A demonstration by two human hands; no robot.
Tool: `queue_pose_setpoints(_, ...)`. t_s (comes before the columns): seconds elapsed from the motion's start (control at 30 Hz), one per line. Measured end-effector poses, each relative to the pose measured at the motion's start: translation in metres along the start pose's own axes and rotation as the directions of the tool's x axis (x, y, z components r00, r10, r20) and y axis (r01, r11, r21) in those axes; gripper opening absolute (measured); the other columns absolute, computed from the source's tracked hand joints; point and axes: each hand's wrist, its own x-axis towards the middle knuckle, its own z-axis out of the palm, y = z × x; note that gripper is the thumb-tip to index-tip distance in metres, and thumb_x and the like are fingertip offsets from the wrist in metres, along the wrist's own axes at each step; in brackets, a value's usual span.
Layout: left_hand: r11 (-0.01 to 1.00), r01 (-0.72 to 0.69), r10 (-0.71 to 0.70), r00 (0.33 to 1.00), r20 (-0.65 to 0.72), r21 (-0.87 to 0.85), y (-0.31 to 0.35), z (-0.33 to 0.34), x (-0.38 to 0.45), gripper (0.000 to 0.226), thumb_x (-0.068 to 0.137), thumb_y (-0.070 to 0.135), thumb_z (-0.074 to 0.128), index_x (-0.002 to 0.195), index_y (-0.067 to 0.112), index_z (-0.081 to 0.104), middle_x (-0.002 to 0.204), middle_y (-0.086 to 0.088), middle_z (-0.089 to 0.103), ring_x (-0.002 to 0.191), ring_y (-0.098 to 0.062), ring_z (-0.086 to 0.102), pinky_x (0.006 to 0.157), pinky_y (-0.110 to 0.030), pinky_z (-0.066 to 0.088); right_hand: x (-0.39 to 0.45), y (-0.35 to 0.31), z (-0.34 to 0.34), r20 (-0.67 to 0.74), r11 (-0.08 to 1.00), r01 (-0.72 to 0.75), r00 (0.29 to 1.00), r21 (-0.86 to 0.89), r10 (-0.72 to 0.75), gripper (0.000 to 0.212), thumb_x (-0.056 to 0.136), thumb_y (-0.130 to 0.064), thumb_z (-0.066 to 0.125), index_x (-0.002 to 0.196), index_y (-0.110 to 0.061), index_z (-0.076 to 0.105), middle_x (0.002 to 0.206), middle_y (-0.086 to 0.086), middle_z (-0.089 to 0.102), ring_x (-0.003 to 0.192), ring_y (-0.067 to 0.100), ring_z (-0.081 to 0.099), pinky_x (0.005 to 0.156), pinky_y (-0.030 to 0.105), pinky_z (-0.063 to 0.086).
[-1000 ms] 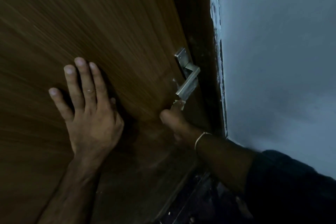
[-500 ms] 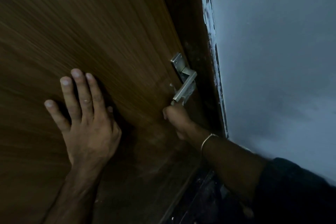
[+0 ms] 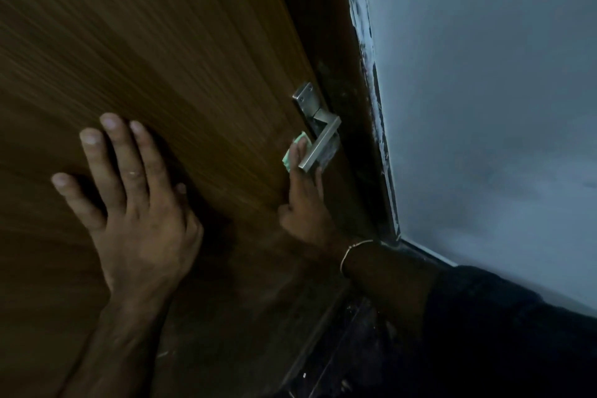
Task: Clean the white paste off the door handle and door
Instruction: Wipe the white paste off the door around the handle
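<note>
the door handle (image 3: pixel 319 142) in front of you is a squared silver lever on a narrow metal backplate, set near the right edge of the brown wood-grain door (image 3: pixel 161 42). its free end points down and left. a pale, whitish smear shows on the door face just behind and below the lever; in this dim light you cannot tell how thick it is.

count it out: one door, one handle, one small green cloth (image 3: pixel 295 152), two hands, and one thin bracelet (image 3: pixel 350 250) on your right wrist.

your right hand (image 3: pixel 305 200) reaches up from below the handle with its fingers straight, pressing the green cloth flat against the door just left of the lever. the fingertips (image 3: pixel 300 149) lie alongside the lever's lower end, and the cloth peeks out above and to the left of them. the fingers are extended, not curled around the cloth or the lever; whether they touch the lever itself cannot be told.

your left hand (image 3: pixel 135 203) lies flat on the door well to the left of the handle, fingers spread and straight, palm against the wood, holding nothing.

right of the door runs the dark door frame (image 3: pixel 352 107), its outer edge streaked with white, and beyond that a pale grey wall (image 3: pixel 484 107).
</note>
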Motion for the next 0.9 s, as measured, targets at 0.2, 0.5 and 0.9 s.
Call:
queue_pose_setpoints(0.2, 0.999, -0.009, 0.010, 0.999, -0.040, 0.031, -0.002, 0.006, 0.000, 0.072, 0.101, 0.034, 0.027, 0.161, 0.014, -0.009, 0.169, -0.012, -0.004, 0.155, -0.038, 0.001, 0.109, -0.074, 0.022, 0.016, 0.023, -0.001, 0.001, 0.999, 0.011, 1.000, -0.040, -0.011, 0.107, 0.072, -0.003, 0.059, 0.157, -0.021, -0.003, 0.164, -0.006, -0.012, 0.152, 0.015, -0.012, 0.123, 0.052, -0.002)
queue_pose_setpoints(0.5, 0.999, 0.006, -0.005, 1.000, -0.008, 0.037, 0.000, 0.001, 0.001, 0.078, 0.098, 0.033, 0.034, 0.161, 0.015, -0.009, 0.169, -0.010, -0.006, 0.155, -0.035, -0.002, 0.107, -0.077, 0.022, 0.046, 0.028, -0.018, 0.196, 0.694, -0.524, 0.844, 0.493, 0.499, 0.089, 0.094, -0.012, 0.049, 0.155, -0.031, -0.013, 0.153, 0.009, 0.027, 0.143, 0.038, 0.030, 0.110, 0.045, 0.036)
queue_pose_setpoints(0.9, 0.999, 0.032, -0.032, 0.995, 0.098, -0.006, 0.004, -0.008, -0.002, 0.083, 0.095, 0.032, 0.035, 0.160, 0.011, -0.012, 0.168, -0.015, -0.010, 0.154, -0.039, -0.005, 0.108, -0.075, 0.026, 0.045, 0.036, -0.037, 0.087, 0.698, -0.403, 0.893, 0.592, 0.442, 0.083, 0.094, -0.015, 0.052, 0.157, -0.033, 0.001, 0.155, 0.005, 0.035, 0.137, 0.025, 0.040, 0.099, 0.032, 0.043)
